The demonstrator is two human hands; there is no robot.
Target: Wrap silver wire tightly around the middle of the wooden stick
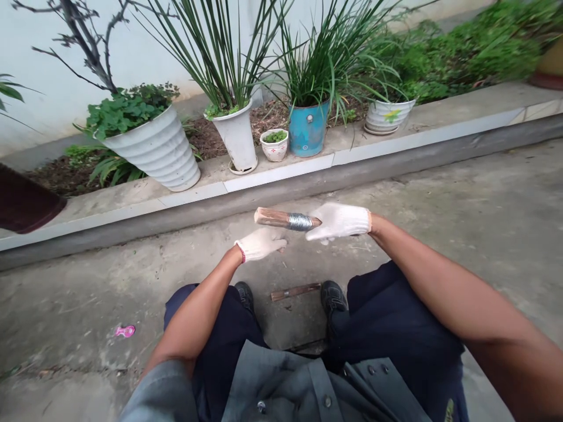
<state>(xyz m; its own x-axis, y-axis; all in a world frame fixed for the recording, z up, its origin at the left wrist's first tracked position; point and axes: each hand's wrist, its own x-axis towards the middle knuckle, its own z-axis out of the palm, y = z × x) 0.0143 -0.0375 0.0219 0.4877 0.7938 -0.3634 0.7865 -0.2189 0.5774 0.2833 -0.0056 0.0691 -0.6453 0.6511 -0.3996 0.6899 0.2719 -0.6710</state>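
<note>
Both my hands wear white knit gloves. My right hand (338, 221) is closed round one end of a short wooden handle (275, 218) with a band of shiny wire (299, 221) wound round its middle, held level and pointing left. My left hand (261, 243) hovers just below the handle, fingers loosely curled, holding nothing that I can see. I sit with my knees apart and my black shoes (332, 296) on the concrete ground.
A thin rusty metal strip (295, 291) lies on the ground between my shoes. A raised kerb (281, 176) ahead carries several plant pots: a ribbed white pot (156, 149), a tall white pot (237, 138), a blue pot (308, 129). A pink scrap (125, 331) lies at left.
</note>
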